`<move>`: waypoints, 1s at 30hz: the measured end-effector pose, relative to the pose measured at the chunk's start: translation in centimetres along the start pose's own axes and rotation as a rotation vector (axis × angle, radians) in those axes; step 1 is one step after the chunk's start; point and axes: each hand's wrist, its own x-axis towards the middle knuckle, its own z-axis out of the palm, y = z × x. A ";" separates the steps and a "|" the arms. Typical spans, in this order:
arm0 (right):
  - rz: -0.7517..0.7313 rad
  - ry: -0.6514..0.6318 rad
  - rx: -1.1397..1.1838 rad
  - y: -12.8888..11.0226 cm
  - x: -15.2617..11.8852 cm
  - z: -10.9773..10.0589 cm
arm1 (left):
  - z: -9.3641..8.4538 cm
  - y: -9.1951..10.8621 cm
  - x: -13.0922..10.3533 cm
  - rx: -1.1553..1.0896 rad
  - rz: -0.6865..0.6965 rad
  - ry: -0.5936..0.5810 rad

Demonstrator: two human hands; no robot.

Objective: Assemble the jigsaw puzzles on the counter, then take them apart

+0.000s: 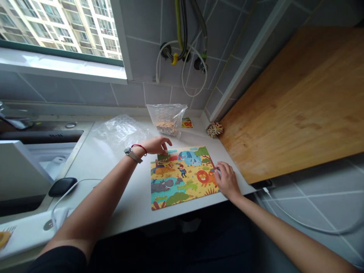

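Note:
A colourful animal jigsaw puzzle [186,178] lies flat on the white countertop, showing elephants, lions, a hippo and a crocodile. At its upper left corner, my left hand [156,145] reaches down with bent fingers. Its fingertips meet a dark green puzzle piece [163,157], which looks slightly tilted; the hand partly hides the contact. Along the right edge, beside the lions, rests my right hand [226,179], its fingers loosely bent and its thumb near the border. No held object shows in that hand.
Behind the puzzle stand a clear plastic bag [167,123] with brownish pieces, a small picture card [187,123] and a stack of pieces [215,130]. Crumpled bubble wrap [123,131] lies left. A wooden panel [298,102] borders the right; a black device [62,187] sits left.

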 end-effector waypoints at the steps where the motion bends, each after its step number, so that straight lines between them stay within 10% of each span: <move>1: -0.001 -0.004 -0.001 0.1 0.0 0.0 | 0.3 0.0 0.1 0.041 0.001 0.015; 14: 0.009 -0.021 0.003 0.3 -0.1 0.2 | 2.8 -1.2 1.0 0.316 0.062 0.147; 30: 0.005 -0.014 -0.010 0.3 -0.1 0.2 | 0.1 2.0 -0.4 0.188 0.032 0.080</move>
